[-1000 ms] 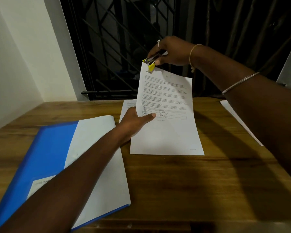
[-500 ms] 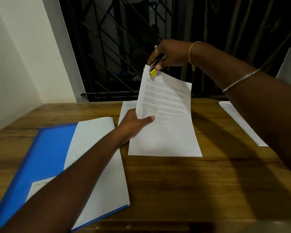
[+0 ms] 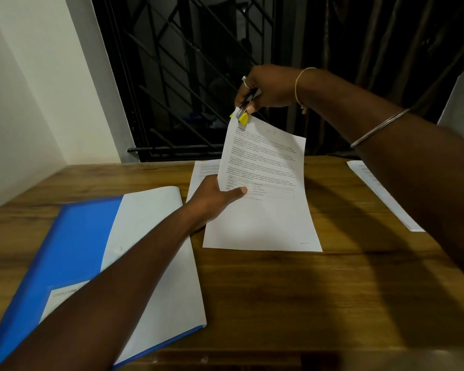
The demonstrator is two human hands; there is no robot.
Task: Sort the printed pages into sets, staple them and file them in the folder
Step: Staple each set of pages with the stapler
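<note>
Right hand (image 3: 268,87): fingers curled tight round a small metal stapler with yellow ends (image 3: 241,114), held raised. The stapler's yellow tip meets the far left corner of a set of white printed pages (image 3: 264,207).

Left hand (image 3: 214,195): grips the left edge of the same pages at mid-height, thumb across the printed face. The pages stand tilted, far edge raised, near edge low over the brown wooden worktop (image 3: 292,303).

A further printed sheet (image 3: 202,171) lies flat just behind the left hand. Another printed sheet (image 3: 381,194) lies at the far right.

An open blue plastic folder (image 3: 73,250) lies on the worktop at near left, under the left forearm. A white leaf (image 3: 158,236) covers its right half.
</note>
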